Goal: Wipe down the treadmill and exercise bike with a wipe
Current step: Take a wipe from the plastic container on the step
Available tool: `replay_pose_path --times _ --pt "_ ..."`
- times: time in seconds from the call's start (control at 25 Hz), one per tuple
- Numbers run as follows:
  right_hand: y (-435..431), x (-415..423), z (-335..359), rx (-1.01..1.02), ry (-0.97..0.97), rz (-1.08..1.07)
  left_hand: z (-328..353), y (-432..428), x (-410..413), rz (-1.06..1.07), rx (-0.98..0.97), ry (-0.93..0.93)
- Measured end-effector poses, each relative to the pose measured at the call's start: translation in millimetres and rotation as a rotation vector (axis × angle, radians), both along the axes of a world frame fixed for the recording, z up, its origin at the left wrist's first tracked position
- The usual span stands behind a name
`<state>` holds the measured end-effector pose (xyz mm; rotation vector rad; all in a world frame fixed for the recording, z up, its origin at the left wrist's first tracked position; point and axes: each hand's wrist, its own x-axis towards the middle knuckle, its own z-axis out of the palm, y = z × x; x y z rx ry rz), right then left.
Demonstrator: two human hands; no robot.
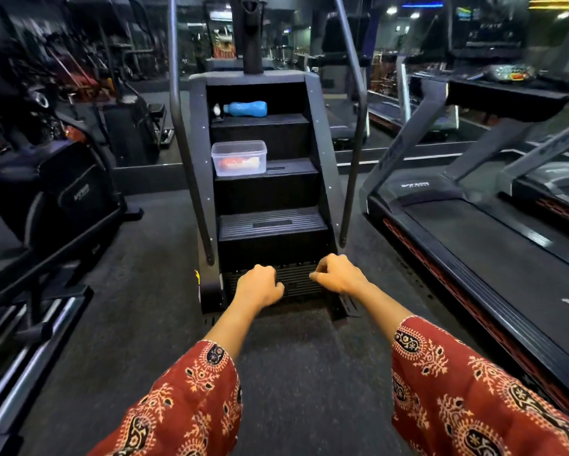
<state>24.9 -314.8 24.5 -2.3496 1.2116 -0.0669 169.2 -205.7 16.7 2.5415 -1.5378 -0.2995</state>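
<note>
Exercise machine (79, 192) with a black housing stands at the left edge of the dark floor (118, 324); whether it is the exercise bike cannot be told from this angle. Left sleeve (184, 406), red with a printed pattern, enters from the bottom edge, forearm stretched forward. Stair climber (270, 225) occupies the centre, flanked by two grey handrails. Blue bottle (247, 108) lies on its side at the left end of the upper visible step. Clear plastic container (238, 158), lid on, sits at the left edge of the step below; its contents are red and white, too blurred to identify. Left hand (260, 284) is held out in front of the climber's lowest step, fingers curled into the palm and gripping nothing; contact with the step cannot be confirmed. Right hand (339, 274) is level with it and just beside it, the two apart, its fingers likewise curled with the thumb close to the forefinger and nothing seen between them. Right sleeve (457, 390) matches the left. Treadmill (474, 241) stands right of the climber, near but not touching it, its belt running toward the bottom right corner, well clear of both hands. Second treadmill (556, 189) stands beyond it at the right edge
</note>
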Motion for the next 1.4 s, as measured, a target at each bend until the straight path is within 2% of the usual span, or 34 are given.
replay_pose_path --times 0.24,0.44,0.72,0.92,1.4 --pt "-110 99 -12 0.053 -0.028 0.042 -8 -102 92 0.016 0.03 0.014" --pt "-219 190 -30 0.01 -0.022 0.101 -24 -209 176 0.05 0.014 -0.021" --pt "-388 324 -15 0.063 -0.095 0.114 -10 -371 293 0.104 0.006 0.0" --pt "-458 404 -27 0.114 -0.097 0.183 -25 -435 374 0.183 0.084 0.062" --pt "-624 606 -17 0.054 -0.269 0.147 -10 -613 573 0.142 -0.1 0.068"
